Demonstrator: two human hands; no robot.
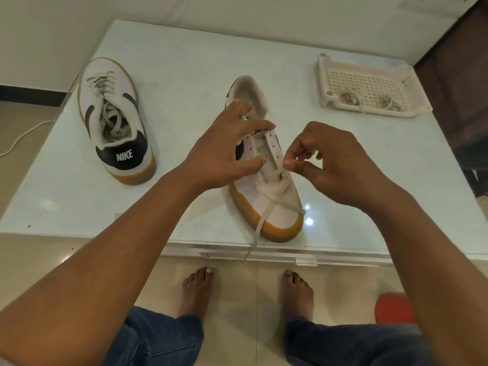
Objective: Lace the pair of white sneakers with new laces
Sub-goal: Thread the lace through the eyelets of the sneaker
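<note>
The left hand (224, 151), fingers spread, braced the sneaker (274, 204) at the table (184, 75) edge; the right hand (332, 165) apparently pinched the lace (260, 225). A hard tug could pull the dangling end out.

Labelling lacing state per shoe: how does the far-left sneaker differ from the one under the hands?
Left sneaker is laced along its eyelets; the centre sneaker has a lace only through its lowest eyelets. Left sneaker's heel faces the camera; centre sneaker's toe does. Left sneaker sits untouched; the left hand steadies the centre sneaker, the right hand pinches its lace. Both white with gum soles.
</note>
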